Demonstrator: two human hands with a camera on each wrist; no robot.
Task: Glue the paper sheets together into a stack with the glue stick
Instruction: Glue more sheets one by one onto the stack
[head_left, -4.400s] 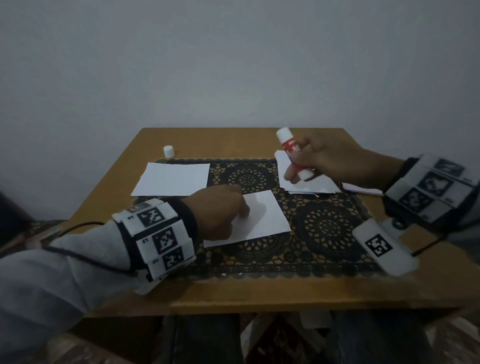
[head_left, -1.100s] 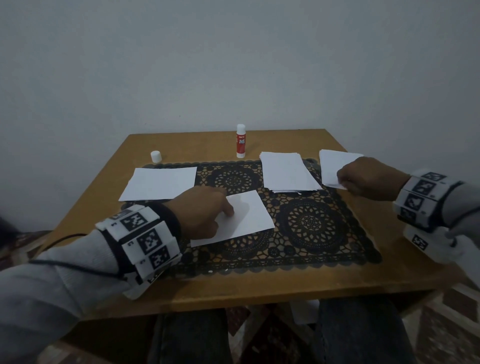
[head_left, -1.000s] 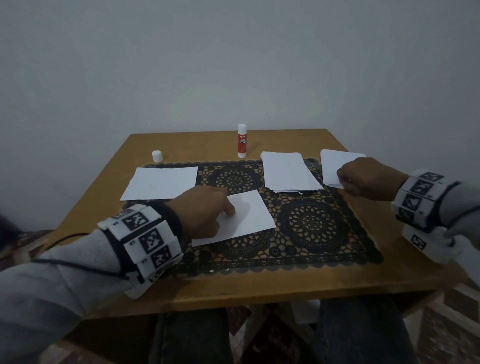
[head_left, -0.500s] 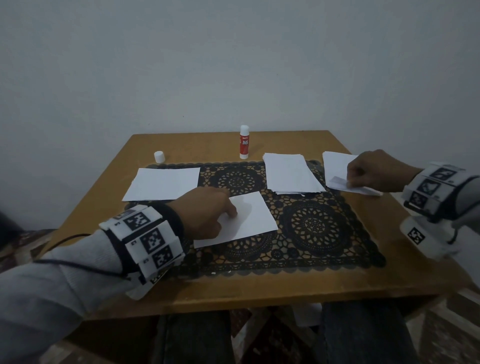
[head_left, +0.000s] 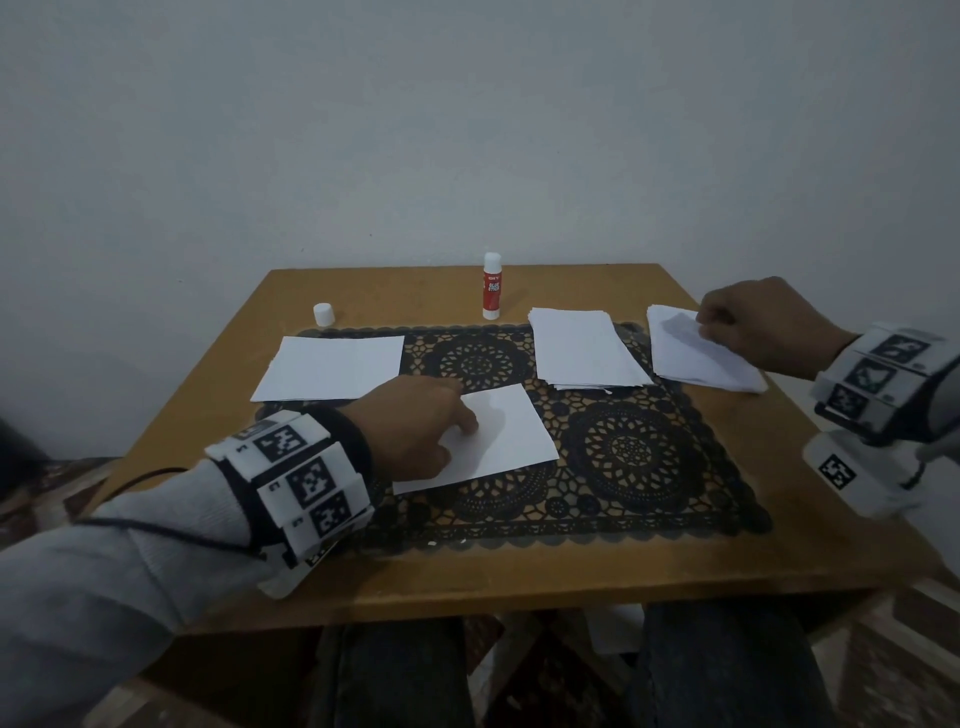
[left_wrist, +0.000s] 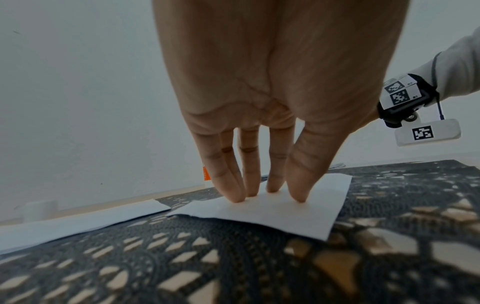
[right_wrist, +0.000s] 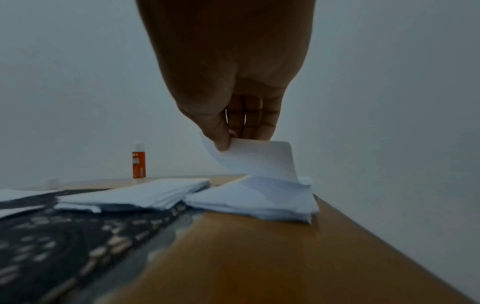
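My left hand (head_left: 415, 431) (left_wrist: 262, 197) presses straight fingers down on a single white sheet (head_left: 501, 434) (left_wrist: 298, 214) lying on the black lace mat (head_left: 623, 457). At the table's right edge my right hand (head_left: 748, 327) (right_wrist: 228, 142) pinches the top sheet (right_wrist: 262, 158) of the right paper pile (head_left: 701, 358) (right_wrist: 259, 201) and curls it upward. A second paper pile (head_left: 584, 353) (right_wrist: 140, 195) lies just left of it. The red and white glue stick (head_left: 491, 286) (right_wrist: 139, 162) stands upright and uncapped at the back of the table.
The glue stick's white cap (head_left: 323, 314) stands at the back left. Another white sheet (head_left: 332, 366) lies on the mat's left end. The wooden table (head_left: 519, 577) meets a plain wall behind. My knees show below its front edge.
My right hand set the glue stick upright at the back of the table, moved to the right pile, and has now lifted its top sheet. The left hand stayed on its sheet.
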